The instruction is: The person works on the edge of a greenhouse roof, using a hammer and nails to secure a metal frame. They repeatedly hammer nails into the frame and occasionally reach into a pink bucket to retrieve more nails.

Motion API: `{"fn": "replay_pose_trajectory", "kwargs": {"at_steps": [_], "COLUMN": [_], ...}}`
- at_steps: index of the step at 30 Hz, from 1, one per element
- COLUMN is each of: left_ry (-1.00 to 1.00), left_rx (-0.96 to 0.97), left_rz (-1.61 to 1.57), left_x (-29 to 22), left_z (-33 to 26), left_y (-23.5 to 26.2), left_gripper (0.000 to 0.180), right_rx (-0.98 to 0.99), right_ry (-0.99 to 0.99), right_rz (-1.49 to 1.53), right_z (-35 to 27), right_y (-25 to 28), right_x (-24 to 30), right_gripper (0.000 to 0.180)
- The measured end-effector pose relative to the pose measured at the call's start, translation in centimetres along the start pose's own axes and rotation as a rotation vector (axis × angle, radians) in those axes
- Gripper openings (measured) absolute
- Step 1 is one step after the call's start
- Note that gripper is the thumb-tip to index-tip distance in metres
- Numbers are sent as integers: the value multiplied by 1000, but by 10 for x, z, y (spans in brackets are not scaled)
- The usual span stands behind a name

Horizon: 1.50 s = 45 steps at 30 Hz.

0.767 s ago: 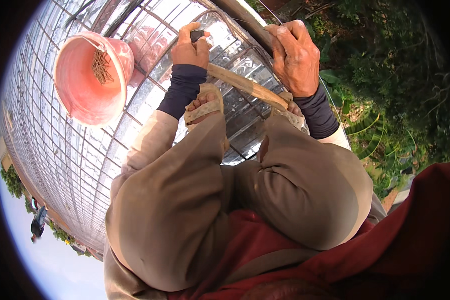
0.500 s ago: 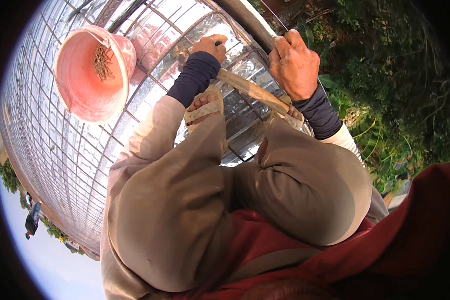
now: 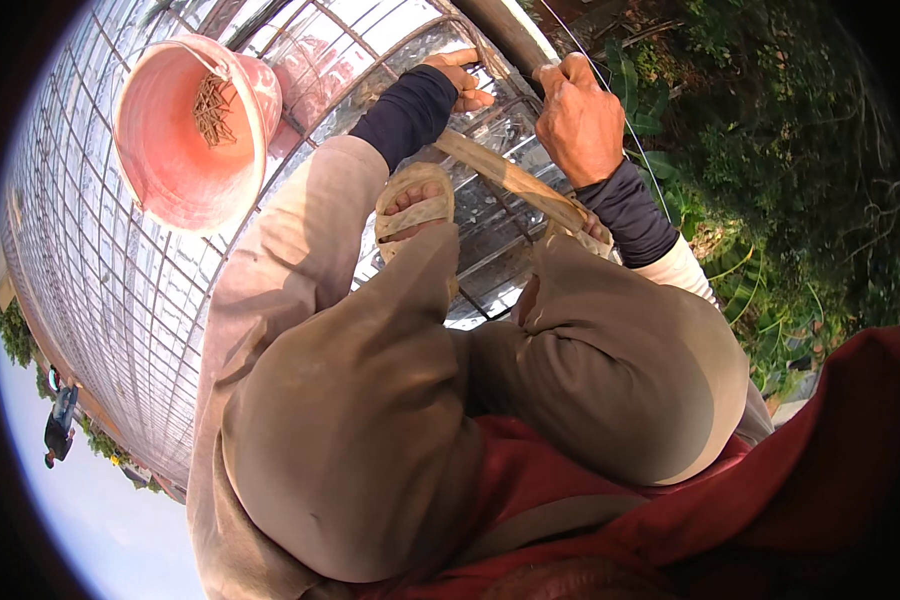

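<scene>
While crouched on wire mesh:
Surface: steel grid (image 3: 120, 300), glazed roof beneath.
Left hand (image 3: 457, 78): fingers curled on wire.
Right hand (image 3: 577, 120): fisted around wire.
Bucket (image 3: 185, 130): pink, beside.

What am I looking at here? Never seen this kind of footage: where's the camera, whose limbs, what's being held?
There is no machine here, just a person with a wide fisheye camera on the head, looking down; that is why straight lines bend near the rim. The big tan shapes are the person's own bent knees, with a sandalled foot resting on a wire grid over shiny sheeting. The left hand reaches to the grid near a dark pipe and seems to pinch something small; I can't tell what. The right hand is closed near the pipe, beside a thin wire; its grip is hidden. A tan strap runs beneath the hands. A pink bucket holding small metal pieces hangs on the left. Plants lie to the right.
</scene>
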<state>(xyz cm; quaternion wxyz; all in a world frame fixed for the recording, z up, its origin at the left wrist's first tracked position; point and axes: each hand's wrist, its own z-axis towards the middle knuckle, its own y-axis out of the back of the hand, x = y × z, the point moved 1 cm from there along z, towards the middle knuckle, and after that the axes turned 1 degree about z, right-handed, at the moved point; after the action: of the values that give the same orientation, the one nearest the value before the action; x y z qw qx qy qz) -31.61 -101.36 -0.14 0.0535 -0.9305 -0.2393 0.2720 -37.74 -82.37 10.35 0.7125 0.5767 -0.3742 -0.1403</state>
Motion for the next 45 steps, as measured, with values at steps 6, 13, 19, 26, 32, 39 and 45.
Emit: {"fn": "replay_pose_trajectory", "kwargs": {"at_steps": [6, 13, 19, 26, 32, 39, 45], "left_ry": [-146, -409, -551, -560, -646, -669, -524], "left_rx": [-17, -44, -233, -136, -94, -66, -96], "left_rz": [630, 1225, 1368, 1258, 1623, 1422, 1264], "left_x": [14, 8, 12, 16, 10, -3, 2], "left_z": [29, -4, -12, -20, -25, -102, -92], "left_y": [-3, -6, -9, -6, -6, 10, 17], "left_gripper": [31, 25, 25, 25, 23, 23, 22], "right_rx": [-59, -114, -70, -46, -295, -414, -115], "right_ry": [1, 152, 208, 220, 261, 168, 288], "right_rz": [25, -59, -113, -151, -78, 136, 147], "right_z": [-1, 4, 4, -3, 4, 6, -16], "right_y": [-7, -5, 3, 17, 6, 42, 33], "right_x": [0, 4, -12, -28, -37, -67, -94], "right_gripper": [19, 24, 22, 22, 19, 15, 26]}}
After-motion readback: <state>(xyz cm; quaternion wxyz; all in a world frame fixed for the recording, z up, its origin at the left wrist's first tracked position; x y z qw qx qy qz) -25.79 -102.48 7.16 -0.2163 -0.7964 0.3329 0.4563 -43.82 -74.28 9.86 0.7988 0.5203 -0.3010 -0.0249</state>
